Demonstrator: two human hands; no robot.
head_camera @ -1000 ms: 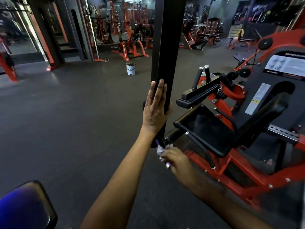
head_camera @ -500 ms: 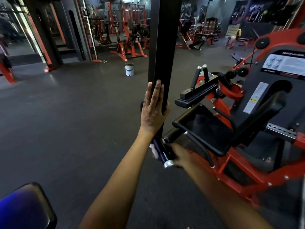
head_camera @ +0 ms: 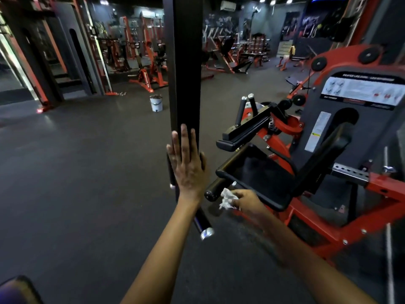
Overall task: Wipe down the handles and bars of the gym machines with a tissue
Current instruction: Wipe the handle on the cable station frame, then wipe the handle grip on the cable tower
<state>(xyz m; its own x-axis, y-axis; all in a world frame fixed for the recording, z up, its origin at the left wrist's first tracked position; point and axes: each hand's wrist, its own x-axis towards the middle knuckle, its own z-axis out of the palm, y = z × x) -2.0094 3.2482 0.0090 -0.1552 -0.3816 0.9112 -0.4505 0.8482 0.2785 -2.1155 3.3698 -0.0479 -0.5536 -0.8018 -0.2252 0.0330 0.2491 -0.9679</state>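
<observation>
Both hands near post [head_camera: 185,62]; open floor [head_camera: 76,172] left.

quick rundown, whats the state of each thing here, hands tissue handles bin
left hand: open, flat against the tall black upright post
right hand: pinching the crumpled white tissue
crumpled white tissue: bunched, beside the black padded roller end
black handle with chrome end cap: bare, no hand on it
two upright black grip handles: untouched
small white pedal bin: upright on the floor, lid looks shut
</observation>
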